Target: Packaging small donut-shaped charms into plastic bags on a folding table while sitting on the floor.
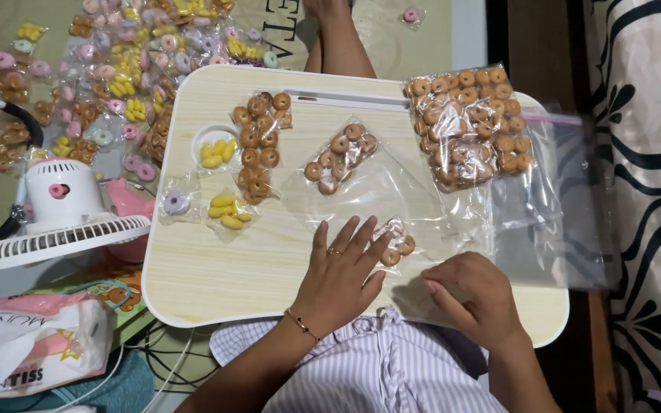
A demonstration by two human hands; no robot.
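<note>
The left hand (340, 268) lay flat, fingers spread, on a small bag (396, 246) of brown rings near the table (216, 283) edge; the right hand (472, 294), curled, pinched its plastic; press evenly to keep it flat.

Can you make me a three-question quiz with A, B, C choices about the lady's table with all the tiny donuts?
1. Where is the big bag of brown donuts?
A. far right of the table
B. on the fan
C. on the lap

2. What colour are the pieces in the round hollow?
A. pink
B. yellow
C. brown

3. How is the left hand?
A. fist
B. raised
C. flat, fingers spread

Answers: A, it lies by the table's far right edge. B, they look yellow. C, the palm presses down beside a small packet.
</note>
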